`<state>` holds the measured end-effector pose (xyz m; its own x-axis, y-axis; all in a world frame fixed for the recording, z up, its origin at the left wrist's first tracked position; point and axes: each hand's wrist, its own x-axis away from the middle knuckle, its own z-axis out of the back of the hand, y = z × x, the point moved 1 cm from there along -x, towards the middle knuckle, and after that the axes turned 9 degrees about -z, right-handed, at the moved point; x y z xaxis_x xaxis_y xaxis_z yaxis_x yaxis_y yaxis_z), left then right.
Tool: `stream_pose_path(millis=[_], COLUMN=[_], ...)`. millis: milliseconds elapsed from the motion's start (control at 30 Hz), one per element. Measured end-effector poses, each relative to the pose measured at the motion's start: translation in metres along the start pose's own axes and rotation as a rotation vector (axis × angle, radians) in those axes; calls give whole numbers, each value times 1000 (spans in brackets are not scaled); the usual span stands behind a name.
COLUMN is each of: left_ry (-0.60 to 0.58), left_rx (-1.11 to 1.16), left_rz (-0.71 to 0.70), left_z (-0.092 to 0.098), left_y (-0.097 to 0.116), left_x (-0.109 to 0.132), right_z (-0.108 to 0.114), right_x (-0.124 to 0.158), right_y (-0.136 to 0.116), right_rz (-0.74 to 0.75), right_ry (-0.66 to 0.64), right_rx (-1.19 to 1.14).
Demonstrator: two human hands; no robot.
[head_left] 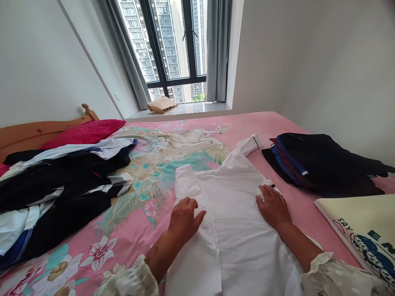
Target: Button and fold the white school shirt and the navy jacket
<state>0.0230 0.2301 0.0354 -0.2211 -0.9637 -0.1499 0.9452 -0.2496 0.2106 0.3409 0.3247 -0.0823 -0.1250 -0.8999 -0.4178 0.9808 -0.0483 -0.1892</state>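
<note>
A white shirt (237, 213) lies spread in front of me on the bed, with a dark-trimmed end (251, 144) pointing away to the upper right. My left hand (184, 218) rests on its left side, thumb held apart and fingers slightly bent. On the opposite edge, my right hand (274, 207) lies with its fingers stretched over the cloth, beside a small dark-trimmed piece. Neither hand visibly grips the fabric. The near end of the shirt runs out of the bottom of the view.
Loose black and white clothes (74, 185) are heaped at left, before a red pillow (86, 133). Folded dark clothes (317, 160) and a pale yellow printed item (361, 222) lie at right. The pink patterned bedding (154, 164) reaches toward a window sill (197, 108).
</note>
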Motion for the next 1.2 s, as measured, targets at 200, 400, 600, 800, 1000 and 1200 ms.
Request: stream_pose_path(millis=[200, 400, 600, 800, 1000, 1200], left_ry=[-365, -399, -428, -444, -441, -455], left_rx=[-18, -40, -89, -66, -32, -5], left_rz=[238, 243, 222, 182, 231, 221], left_z=[-14, -17, -16, -19, -20, -22], left_y=[17, 7, 12, 11, 12, 10], left_x=[-43, -43, -46, -51, -53, -55], right_z=[1, 1, 3, 7, 8, 7], right_x=[0, -1, -1, -1, -1, -1], right_y=[-1, 0, -2, -3, -4, -3], right_rz=[-10, -21, -28, -45, -46, -51], right_ry=[-6, -24, -21, -35, -42, -39], right_rx=[3, -16, -30, -35, -24, -27])
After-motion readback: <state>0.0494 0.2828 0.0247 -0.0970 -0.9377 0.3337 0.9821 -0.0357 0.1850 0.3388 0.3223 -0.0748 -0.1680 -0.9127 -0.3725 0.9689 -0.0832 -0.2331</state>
